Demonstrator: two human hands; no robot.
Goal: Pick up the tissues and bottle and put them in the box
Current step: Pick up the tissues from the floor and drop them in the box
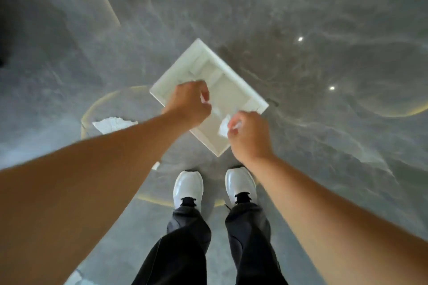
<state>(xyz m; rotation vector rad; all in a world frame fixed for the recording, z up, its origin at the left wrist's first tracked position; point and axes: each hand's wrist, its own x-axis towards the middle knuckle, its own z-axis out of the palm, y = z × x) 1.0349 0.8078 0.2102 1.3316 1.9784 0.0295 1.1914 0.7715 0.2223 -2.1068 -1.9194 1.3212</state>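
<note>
A shallow white box [240,87] lies open on the grey floor, turned like a diamond, just ahead of my feet. My left hand [188,103] hovers over its near-left side with a scrap of white tissue [205,99] showing between the fingers. My right hand [249,134] is over the box's near corner, fingers closed on a crumpled white tissue [223,127]. Another white tissue [113,122] lies on the floor to the left, partly hidden by my left forearm. No bottle is visible.
The floor is glossy grey marble with light reflections. My two white shoes [188,186] stand right behind the box. A small white scrap [155,165] peeks out under my left forearm. A dark shape sits at the far left edge.
</note>
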